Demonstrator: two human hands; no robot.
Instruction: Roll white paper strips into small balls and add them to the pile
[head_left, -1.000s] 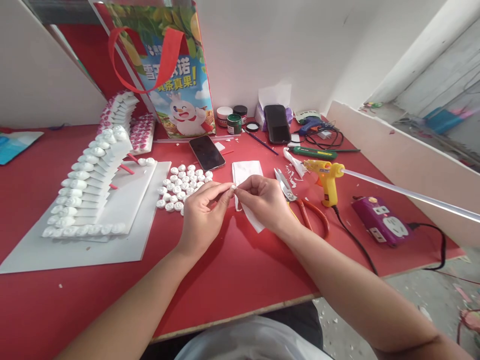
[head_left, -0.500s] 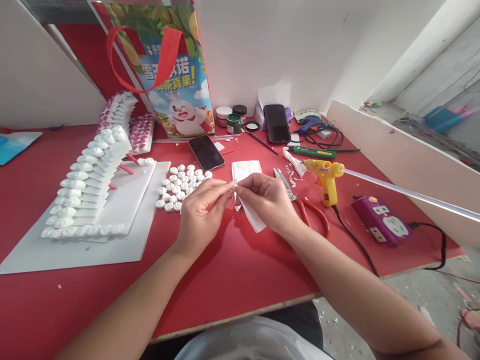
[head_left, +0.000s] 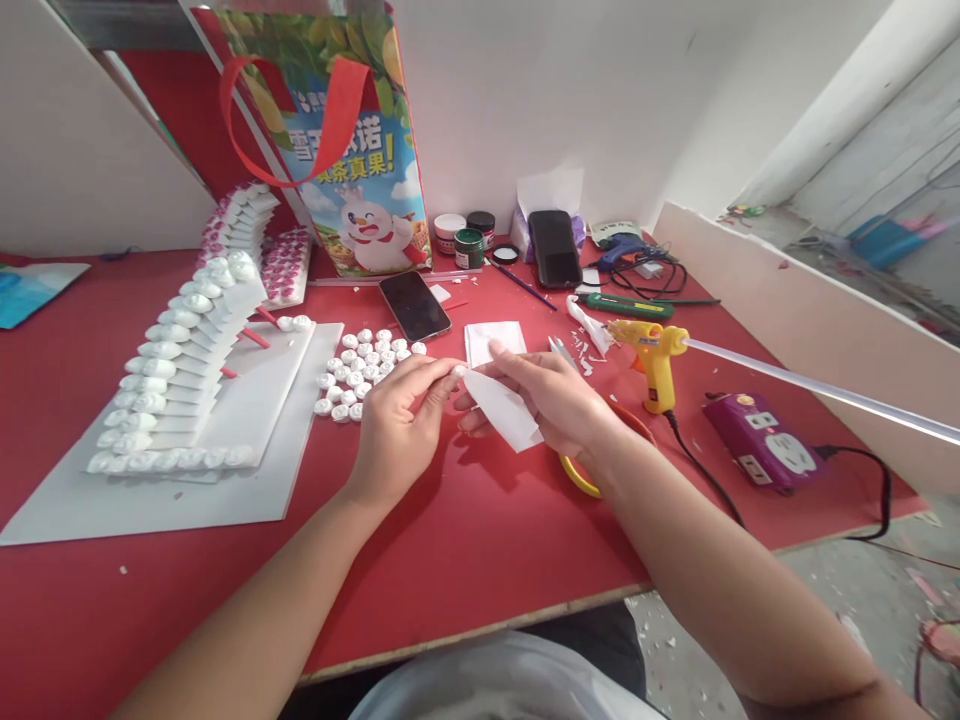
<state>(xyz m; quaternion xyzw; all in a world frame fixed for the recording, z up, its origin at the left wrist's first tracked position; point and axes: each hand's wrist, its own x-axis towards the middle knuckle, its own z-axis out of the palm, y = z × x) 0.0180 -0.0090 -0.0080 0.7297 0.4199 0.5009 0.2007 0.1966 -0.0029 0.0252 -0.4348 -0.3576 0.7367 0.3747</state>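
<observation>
My left hand (head_left: 405, 420) pinches the small rolled end of a white paper strip (head_left: 506, 412) between thumb and fingertips. The strip's loose length slants down to the right, across my right hand (head_left: 564, 402). That hand is open, thumb raised and fingers spread behind the strip. Beyond it lies a stack of white paper sheets (head_left: 495, 340). Left of my left hand sits a cluster of small white rolled paper roses (head_left: 365, 365). Scissors with orange and yellow handles (head_left: 581, 478) lie partly hidden under my right wrist.
A white rose-edged stepped model (head_left: 187, 370) stands on a white board (head_left: 247, 505) at left. A phone (head_left: 415, 305), paint jars (head_left: 469, 248) and a printed bag (head_left: 360, 150) are behind. On the right are a yellow glue gun (head_left: 652, 360) and a purple power socket (head_left: 765, 440).
My right hand's fingers have gone from pinching near the left fingertips to spread apart, shifting slightly right. The strip now swings out to the right, its rolled end still in my left hand.
</observation>
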